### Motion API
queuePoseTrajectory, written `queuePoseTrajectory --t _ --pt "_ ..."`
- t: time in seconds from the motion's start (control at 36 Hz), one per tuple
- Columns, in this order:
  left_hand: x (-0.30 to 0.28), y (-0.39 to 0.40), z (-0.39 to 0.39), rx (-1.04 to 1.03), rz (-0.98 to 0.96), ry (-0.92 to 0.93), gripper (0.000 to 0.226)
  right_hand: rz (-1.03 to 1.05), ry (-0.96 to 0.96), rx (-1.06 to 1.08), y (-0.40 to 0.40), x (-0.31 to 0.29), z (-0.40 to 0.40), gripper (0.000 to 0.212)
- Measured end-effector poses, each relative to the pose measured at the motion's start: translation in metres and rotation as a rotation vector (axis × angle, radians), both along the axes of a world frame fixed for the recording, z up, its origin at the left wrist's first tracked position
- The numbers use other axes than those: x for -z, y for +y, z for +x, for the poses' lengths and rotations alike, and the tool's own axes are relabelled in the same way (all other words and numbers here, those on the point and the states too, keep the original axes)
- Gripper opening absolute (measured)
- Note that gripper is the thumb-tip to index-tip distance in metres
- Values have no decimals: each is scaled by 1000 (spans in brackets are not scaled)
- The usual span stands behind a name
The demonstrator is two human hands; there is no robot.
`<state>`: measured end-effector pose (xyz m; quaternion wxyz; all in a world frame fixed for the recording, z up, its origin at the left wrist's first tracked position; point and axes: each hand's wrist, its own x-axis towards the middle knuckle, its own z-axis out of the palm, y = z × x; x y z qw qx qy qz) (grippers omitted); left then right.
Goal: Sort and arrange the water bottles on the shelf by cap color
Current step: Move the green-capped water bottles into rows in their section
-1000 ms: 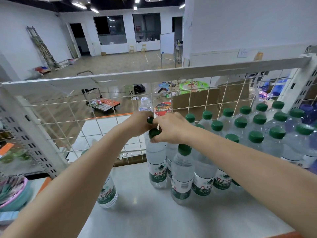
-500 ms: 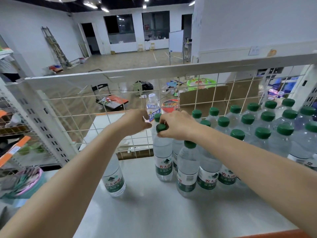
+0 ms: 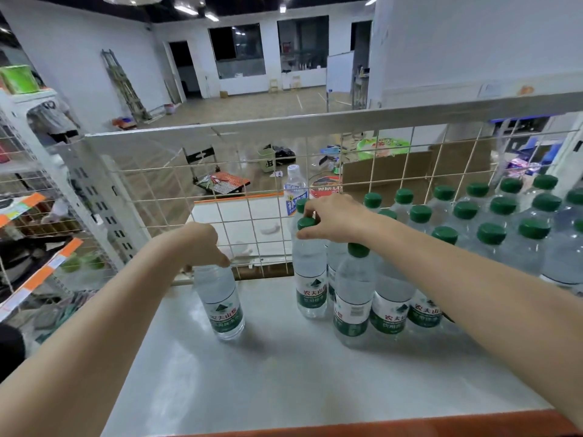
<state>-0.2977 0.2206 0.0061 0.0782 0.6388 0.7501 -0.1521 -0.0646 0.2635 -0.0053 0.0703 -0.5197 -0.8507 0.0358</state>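
Note:
A lone clear water bottle (image 3: 220,299) with a green label stands at the left of the white shelf (image 3: 284,380). My left hand (image 3: 202,244) grips its top from above, hiding the cap. My right hand (image 3: 339,220) pinches the green cap of the leftmost bottle (image 3: 310,279) of a packed group. Several more green-capped bottles (image 3: 492,234) fill the shelf's right side in rows. Behind the mesh stands a white-capped bottle with a blue label (image 3: 295,190).
A white wire mesh panel (image 3: 252,222) with a metal top rail closes the shelf's back. An orange strip (image 3: 378,428) runs along the front edge. Another rack with orange tags (image 3: 38,272) stands to the left. Cardboard boxes (image 3: 394,171) lie beyond the mesh.
My left hand has left the caps beside my right hand and dropped left onto the lone bottle's top. My right hand stays on the green cap.

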Motion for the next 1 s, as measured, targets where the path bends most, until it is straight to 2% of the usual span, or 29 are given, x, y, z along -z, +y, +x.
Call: queuePoseTrajectory --t 0.14,0.33,0.61,0.78,1.0 --pt "-4 -2 3 41 75 0 38 19 19 34 6 4 0 39" --pt "-9 -7 3 73 50 -78 26 41 10 42 6 5 -2 37" --pt "-9 -10 24 243 153 -238 22 -14 65 19 4 5 0 38" --pt "-5 -11 57 372 167 -216 29 -15 93 14 1 6 -2 38" --pt "3 -7 97 464 133 -242 27 3 96 1 -3 3 2 32"
